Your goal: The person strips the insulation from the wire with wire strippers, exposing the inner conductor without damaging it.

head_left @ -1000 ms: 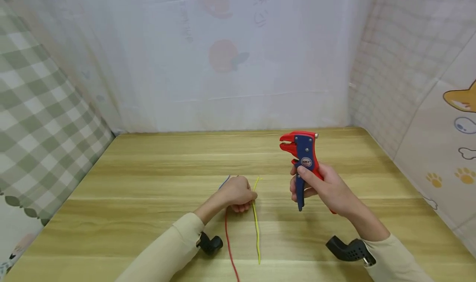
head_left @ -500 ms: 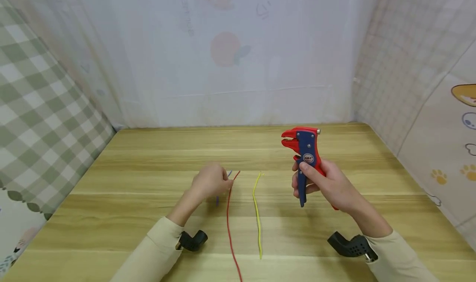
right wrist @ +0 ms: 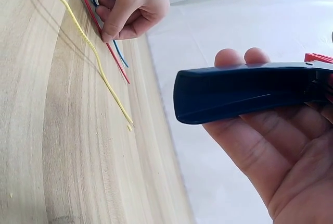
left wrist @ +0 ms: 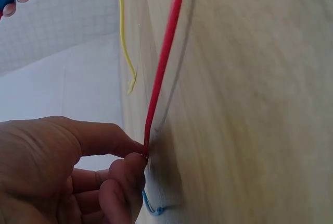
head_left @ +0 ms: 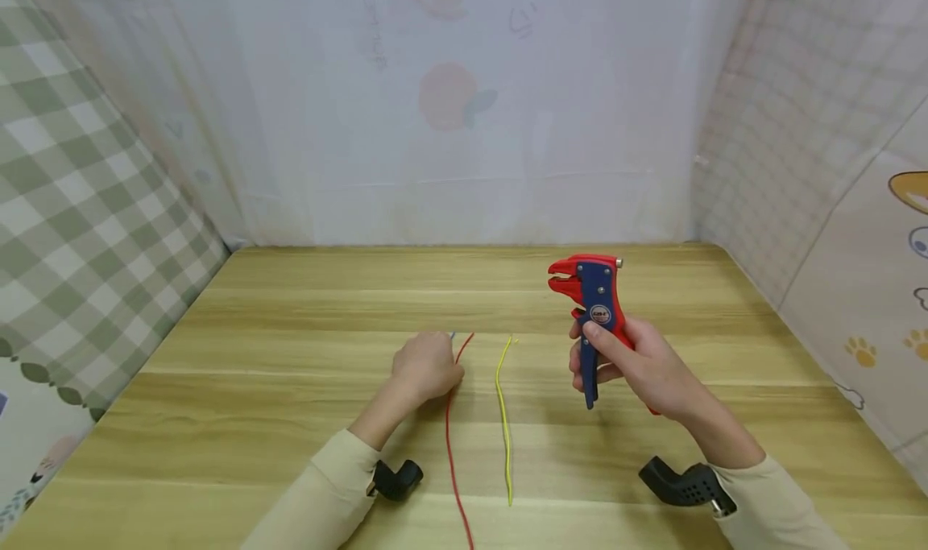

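Observation:
My left hand (head_left: pixel 428 366) is low over the table, and its thumb and finger pinch the red wire (left wrist: pixel 162 60) near its far end. In the right wrist view the tip of that wire sticks out past the fingers. A blue wire (right wrist: pixel 120 54) lies just beyond it, mostly covered by the hand in the head view. My right hand (head_left: pixel 645 365) grips a red and blue wire stripper (head_left: pixel 598 292) by its handles, raised above the table with its jaws pointing left and apart.
To the right of the red wire a yellow wire (head_left: pixel 503 413) lies lengthwise, a tiny yellow bit (right wrist: pixel 130 128) by its far end. The wooden table (head_left: pixel 304 292) ends at a pale curtain (head_left: pixel 333 131) behind, with cloth walls on both sides.
My left hand has left the yellow wire, swung left, and then come back slightly right onto the red wire. The right hand and wire stripper have stayed nearly still.

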